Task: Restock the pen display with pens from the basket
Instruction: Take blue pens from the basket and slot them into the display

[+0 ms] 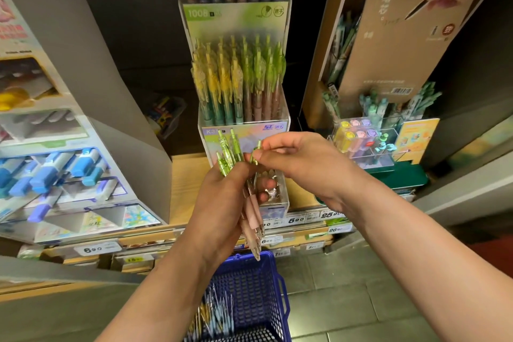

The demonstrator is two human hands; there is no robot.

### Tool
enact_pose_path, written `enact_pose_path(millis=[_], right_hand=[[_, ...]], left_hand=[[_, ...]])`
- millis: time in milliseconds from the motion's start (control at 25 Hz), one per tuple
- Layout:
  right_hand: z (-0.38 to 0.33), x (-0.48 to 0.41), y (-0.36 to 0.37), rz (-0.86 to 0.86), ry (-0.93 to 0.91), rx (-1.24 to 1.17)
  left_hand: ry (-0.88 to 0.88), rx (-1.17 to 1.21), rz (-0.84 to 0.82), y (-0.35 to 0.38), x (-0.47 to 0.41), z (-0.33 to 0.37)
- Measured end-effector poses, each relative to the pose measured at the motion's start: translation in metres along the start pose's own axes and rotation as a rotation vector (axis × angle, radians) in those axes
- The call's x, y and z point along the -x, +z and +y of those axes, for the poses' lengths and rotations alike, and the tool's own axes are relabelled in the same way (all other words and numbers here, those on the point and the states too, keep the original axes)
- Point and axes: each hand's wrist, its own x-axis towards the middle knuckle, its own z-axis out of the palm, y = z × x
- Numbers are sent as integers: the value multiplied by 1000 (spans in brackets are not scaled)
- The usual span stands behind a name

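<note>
Left hand (219, 203) grips green-capped, pink-gripped pens (254, 215); right hand (302, 164) pinches one's top.

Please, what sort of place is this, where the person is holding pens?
Most likely a stationery shop: a clear acrylic display stand packed with yellow and green pens, white price tags along the wooden shelf edge, and a blue plastic mesh basket holding more pens.
</note>
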Motion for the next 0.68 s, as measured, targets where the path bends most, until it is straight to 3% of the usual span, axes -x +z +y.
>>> enact_pose_path(millis=[160, 320, 680], right_hand=[[-6, -1, -4, -120, 37, -225], [-5, -6, -7, -169, 26, -341], [0, 2, -1, -2, -166, -92]], left_hand=[[11, 106, -22, 4, -3, 0], [28, 5, -33, 6, -7, -2], [80, -100, -18, -2, -13, -10]])
